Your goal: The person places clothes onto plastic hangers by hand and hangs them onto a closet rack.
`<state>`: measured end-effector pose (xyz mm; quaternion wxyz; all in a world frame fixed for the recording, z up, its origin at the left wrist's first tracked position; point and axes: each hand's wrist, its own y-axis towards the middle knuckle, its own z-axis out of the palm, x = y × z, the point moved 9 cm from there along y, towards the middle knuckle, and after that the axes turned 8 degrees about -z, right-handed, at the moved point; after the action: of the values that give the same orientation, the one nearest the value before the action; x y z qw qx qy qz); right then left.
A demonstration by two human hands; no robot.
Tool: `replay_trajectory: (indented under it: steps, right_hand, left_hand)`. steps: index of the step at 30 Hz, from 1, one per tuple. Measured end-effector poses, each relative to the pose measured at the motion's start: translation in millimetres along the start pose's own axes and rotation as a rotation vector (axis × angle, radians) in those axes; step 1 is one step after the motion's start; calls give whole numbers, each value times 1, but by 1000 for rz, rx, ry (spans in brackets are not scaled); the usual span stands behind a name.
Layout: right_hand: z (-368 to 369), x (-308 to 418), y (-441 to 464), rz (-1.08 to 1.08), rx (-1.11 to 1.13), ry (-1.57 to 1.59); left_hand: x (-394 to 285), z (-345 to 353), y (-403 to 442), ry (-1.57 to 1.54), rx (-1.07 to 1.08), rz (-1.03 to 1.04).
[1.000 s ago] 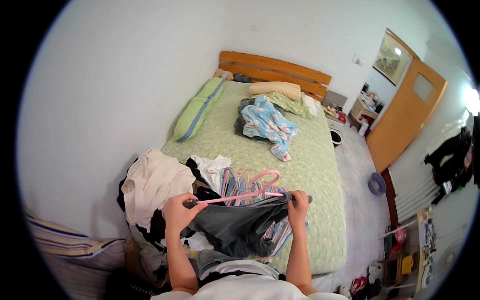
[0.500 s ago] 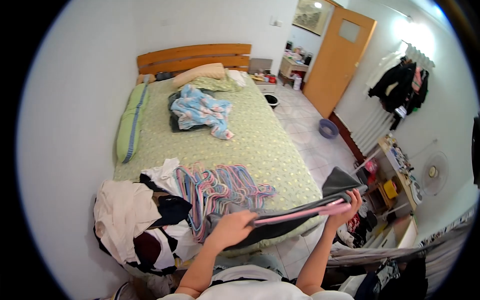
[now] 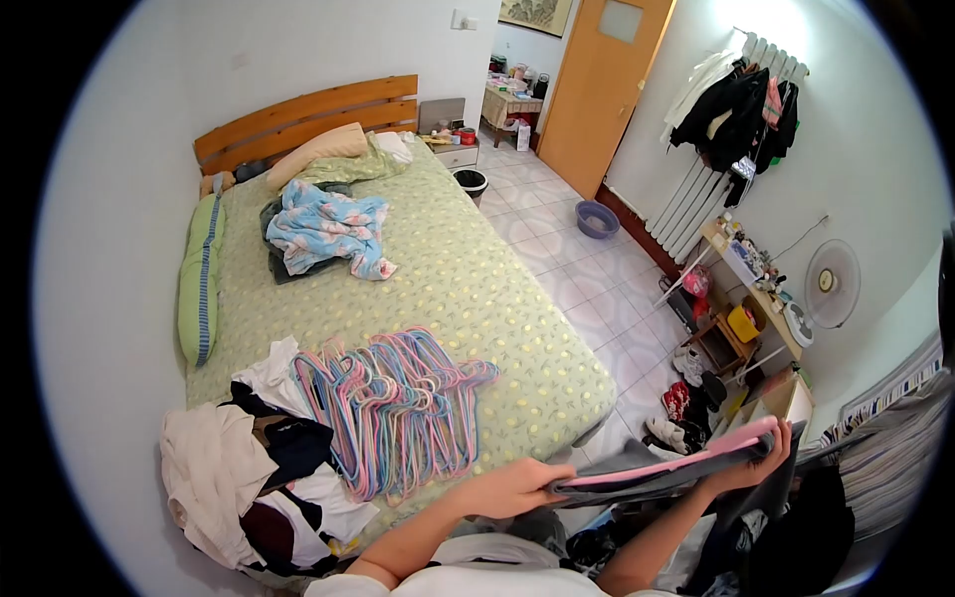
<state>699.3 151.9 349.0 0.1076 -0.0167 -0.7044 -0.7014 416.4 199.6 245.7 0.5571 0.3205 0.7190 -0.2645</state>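
Stretched between my two hands is a dark grey garment with a pink clothes hanger running along it. My left hand is closed on the near-left end of the garment and hanger. On the far side, my right hand wraps around the other end, its fingers partly behind the cloth. To the left on the bed lie rows of pink, blue and white hangers. A heap of clothes, with a cream garment on top, sits beside them.
The bed carries a crumpled blue floral cloth, pillows and a green bolster. To the right are a purple basin, shoes, a narrow table, a fan and clothes hanging on the wall.
My view has turned right. Both hands have moved right with the grey garment and pink hanger, away from the bed's hangers and past the bed's corner.
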Motion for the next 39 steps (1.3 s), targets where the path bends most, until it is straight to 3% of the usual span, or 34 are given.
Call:
replay_trajectory:
  steps: [10,13,18,23,26,32,36,39]
  right_hand:
    - [185,-77,-23,152,215,320]
    - [262,-94,-43,269,387,521]
    - [367,-93,-64,208,600,611]
    - [491,-104,-157,267,745,701]
    - [557,-105,-234,264,838,642]
    - [663,-95,-391,178,1059,542]
    - [693,-81,-464,67,1269,396]
    - [693,-71,-507,25,1241,364]
  left_hand:
    - [35,-73,77,294,-585,-165]
    - [57,-100,99,282,-727,-269]
    - [84,-148,130,177,-928,-365]
    - [185,-204,168,142,-1110,-532]
    - [250,-246,192,272,-1263,-547]
    - [428,-288,233,454,-1287,-717]
    - [494,-285,235,552,-1233,-865]
    - [539,-268,241,483,-1100,-950]
